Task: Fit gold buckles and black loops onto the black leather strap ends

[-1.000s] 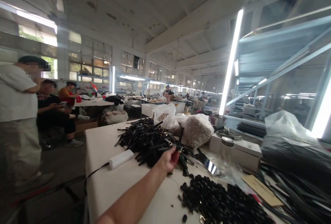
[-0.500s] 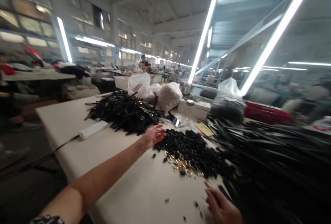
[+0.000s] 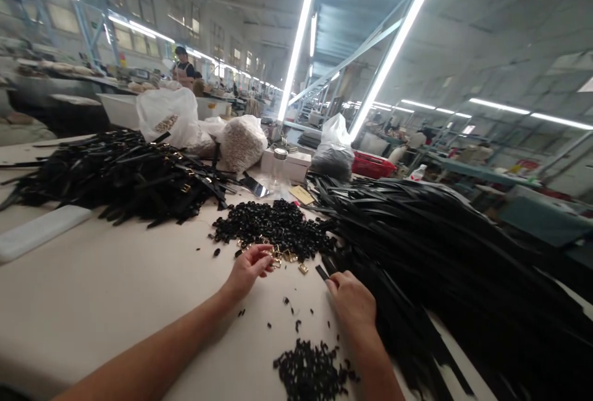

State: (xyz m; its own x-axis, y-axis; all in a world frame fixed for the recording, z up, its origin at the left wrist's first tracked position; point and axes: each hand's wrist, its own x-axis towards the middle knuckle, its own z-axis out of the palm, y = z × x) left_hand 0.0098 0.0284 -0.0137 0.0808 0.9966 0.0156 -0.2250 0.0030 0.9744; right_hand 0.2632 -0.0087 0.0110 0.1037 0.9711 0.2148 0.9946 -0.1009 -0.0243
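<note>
My left hand (image 3: pixel 250 269) is at the near edge of the pile, thumb and fingers pinched together at a small gold buckle (image 3: pixel 277 262). Beside it lie more gold buckles (image 3: pixel 291 257), partly hidden by the fingers. Behind them spreads a heap of small black loops (image 3: pixel 273 222). My right hand (image 3: pixel 354 299) is closed on a flat black strap (image 3: pixel 321 273), whose end sticks out past the thumb. Right of that hand lies a large bundle of long black straps (image 3: pixel 417 228).
A pile of black straps with gold buckles (image 3: pixel 120 172) covers the table's left. A white bar (image 3: pixel 44 231) lies before it. Small black pieces (image 3: pixel 312 370) sit near me. Behind are plastic bags (image 3: pixel 243 141), a jar (image 3: pixel 280 166) and a red crate (image 3: pixel 373 165). A person (image 3: pixel 184 69) stands farther back.
My view has swung right and down. My left hand has moved from the black loops to the gold buckles and closed. My right hand now grips a strap beside the bundle.
</note>
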